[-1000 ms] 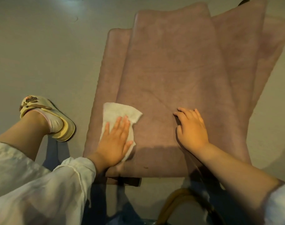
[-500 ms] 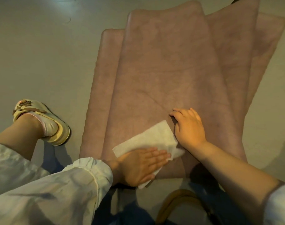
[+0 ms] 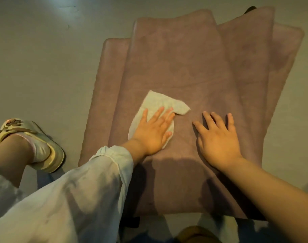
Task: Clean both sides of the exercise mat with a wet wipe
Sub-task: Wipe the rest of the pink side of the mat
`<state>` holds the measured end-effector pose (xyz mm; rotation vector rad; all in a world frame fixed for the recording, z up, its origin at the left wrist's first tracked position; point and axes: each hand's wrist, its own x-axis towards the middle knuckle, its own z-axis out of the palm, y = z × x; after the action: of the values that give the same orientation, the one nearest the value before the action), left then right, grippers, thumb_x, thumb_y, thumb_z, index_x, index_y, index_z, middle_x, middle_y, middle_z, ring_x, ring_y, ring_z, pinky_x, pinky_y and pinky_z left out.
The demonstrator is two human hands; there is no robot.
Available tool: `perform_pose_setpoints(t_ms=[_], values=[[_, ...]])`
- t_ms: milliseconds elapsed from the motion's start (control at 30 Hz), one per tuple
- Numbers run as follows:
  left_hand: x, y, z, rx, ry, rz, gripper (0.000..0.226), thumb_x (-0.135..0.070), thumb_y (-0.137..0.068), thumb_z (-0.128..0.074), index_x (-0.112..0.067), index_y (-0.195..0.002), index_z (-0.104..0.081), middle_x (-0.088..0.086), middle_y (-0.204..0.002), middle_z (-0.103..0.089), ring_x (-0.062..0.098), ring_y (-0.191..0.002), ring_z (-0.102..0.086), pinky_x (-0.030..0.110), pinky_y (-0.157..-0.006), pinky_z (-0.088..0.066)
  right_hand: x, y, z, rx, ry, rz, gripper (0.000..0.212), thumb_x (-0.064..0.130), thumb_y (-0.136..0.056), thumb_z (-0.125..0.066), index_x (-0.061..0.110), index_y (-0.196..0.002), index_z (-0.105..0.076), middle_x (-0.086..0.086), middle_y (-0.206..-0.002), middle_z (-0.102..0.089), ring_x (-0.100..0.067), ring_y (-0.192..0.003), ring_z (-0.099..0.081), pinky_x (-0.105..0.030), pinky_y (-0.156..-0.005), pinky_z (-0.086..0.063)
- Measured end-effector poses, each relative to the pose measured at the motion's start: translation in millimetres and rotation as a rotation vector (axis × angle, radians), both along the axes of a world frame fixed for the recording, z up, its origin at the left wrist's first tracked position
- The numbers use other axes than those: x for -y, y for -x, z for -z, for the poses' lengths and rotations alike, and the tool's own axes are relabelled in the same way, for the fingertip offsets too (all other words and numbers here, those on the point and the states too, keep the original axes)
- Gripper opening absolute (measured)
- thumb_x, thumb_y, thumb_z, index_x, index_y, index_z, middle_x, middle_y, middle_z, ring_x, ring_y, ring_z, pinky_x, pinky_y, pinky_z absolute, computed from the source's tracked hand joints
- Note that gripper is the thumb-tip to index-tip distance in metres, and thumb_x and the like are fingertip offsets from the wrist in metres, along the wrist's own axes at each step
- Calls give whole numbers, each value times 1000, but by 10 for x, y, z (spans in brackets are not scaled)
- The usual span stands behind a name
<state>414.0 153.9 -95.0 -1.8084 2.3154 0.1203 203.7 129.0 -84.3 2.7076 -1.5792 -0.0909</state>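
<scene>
A mauve exercise mat (image 3: 181, 64) lies folded in overlapping layers on the grey floor. On its top layer sits a white wet wipe (image 3: 157, 103), partly crumpled at its right corner. My left hand (image 3: 154, 131) presses flat on the wipe with straight fingers pointing away from me. Just to the right, my right hand (image 3: 217, 139) rests flat on the bare mat with its fingers spread, a short gap from the wipe.
My left foot in a cream sandal (image 3: 34, 144) stands on the grey floor (image 3: 44, 58) left of the mat. A dark object (image 3: 250, 9) peeks out behind the mat's far right corner. A yellowish object (image 3: 197, 234) shows at the bottom edge.
My left hand has slid the wipe from the mat's near edge up and away from me, turning from sideways to pointing forward. My right hand has spread its fingers and stayed pressing the mat.
</scene>
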Motion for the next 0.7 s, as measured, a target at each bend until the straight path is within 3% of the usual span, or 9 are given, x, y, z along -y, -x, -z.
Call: perform_pose_setpoints(t_ms=[100, 267, 367, 433, 600, 700], values=[[409, -131, -37, -66, -58, -300, 58, -42, -101, -14, -23, -151, 8, -8, -159, 10, 20, -145, 14, 60, -109, 9, -47, -11, 105, -9, 4, 11, 50, 36, -89, -34, 17, -127, -60, -18, -136, -52, -37, -126, -47, -54, -106, -13], [935, -466, -8, -217, -31, -696, 57, -42, -101, -12, -22, -151, 7, -8, -158, 13, 23, -145, 16, 61, -109, 11, -95, -4, 237, 63, 5, 46, 53, 37, -89, -32, 18, -133, -54, -16, -140, -48, -35, -131, -43, -51, -109, -14], [1203, -590, 10, -240, -3, -826, 57, -37, -102, -12, -15, -151, 5, -2, -159, 13, 22, -145, 14, 54, -114, 9, -75, 0, 255, 138, 7, 57, 52, 37, -88, -34, 20, -133, -54, -13, -141, -49, -33, -131, -44, -49, -109, -15], [1353, -559, 16, -213, 10, -742, 55, -32, -102, -14, -12, -151, 3, 2, -159, 11, 23, -146, 11, 47, -116, 8, -61, -3, 261, 166, -2, 62, 51, 37, -88, -35, 21, -132, -55, -11, -141, -49, -32, -131, -44, -49, -109, -16], [1379, -73, 41, -180, -43, -294, 54, -29, -103, -17, -10, -151, 1, 4, -159, 5, 22, -146, 5, 37, -116, 4, -38, 14, 280, 170, -24, 70, 49, 36, -90, -33, 23, -132, -54, -9, -141, -49, -30, -132, -44, -48, -110, -14], [1067, 218, 28, -246, -106, -126, 54, -28, -104, -16, -10, -150, 3, 5, -159, 5, 19, -146, 5, 31, -115, 6, -37, 25, 272, 221, -24, 75, 50, 29, -90, -31, 14, -130, -56, -11, -140, -50, -30, -130, -46, -52, -112, -19]])
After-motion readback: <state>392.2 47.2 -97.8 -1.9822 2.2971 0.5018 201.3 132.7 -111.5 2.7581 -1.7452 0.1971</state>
